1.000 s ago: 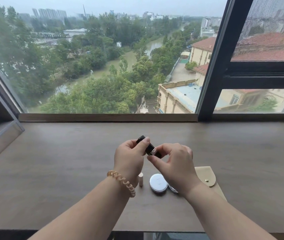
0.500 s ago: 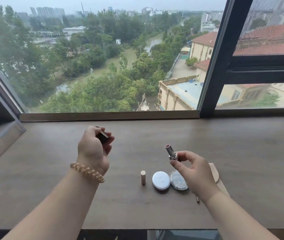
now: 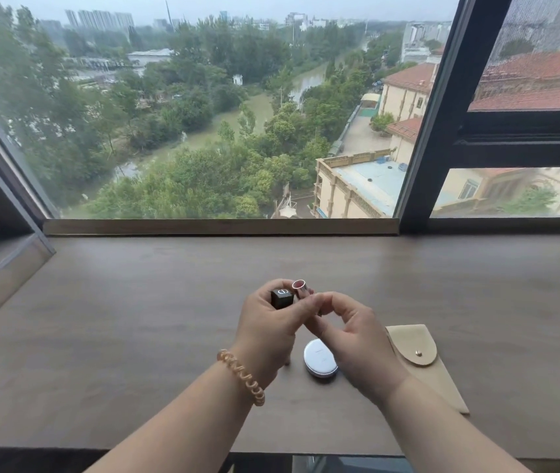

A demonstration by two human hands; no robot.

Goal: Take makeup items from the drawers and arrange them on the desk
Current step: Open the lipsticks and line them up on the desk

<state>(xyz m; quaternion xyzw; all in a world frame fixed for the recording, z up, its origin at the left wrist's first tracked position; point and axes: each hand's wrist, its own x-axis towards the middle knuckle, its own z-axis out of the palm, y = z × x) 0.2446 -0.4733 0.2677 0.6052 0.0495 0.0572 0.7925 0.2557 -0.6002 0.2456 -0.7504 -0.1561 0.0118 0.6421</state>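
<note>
Above the middle of the wooden desk [image 3: 135, 336], my left hand [image 3: 268, 329] grips a black lipstick cap [image 3: 282, 298], its top end facing me. My right hand [image 3: 350, 332] pinches the silver lipstick tube [image 3: 300, 291] right beside the cap, the pink stick showing at its open end. The two hands touch. A round white compact [image 3: 319, 361] lies on the desk under my hands. A second compact and a small beige tube are hidden behind my hands.
A beige pouch with a snap button [image 3: 418, 353] lies on the desk to the right of my right hand. A large window with a dark frame [image 3: 422, 148] runs along the desk's far edge. A slanted panel [image 3: 2, 268] closes off the left side.
My hands, apart half a second ago with cap in the left and open lipstick in the right, have come together again. The cap and tube now sit side by side.
</note>
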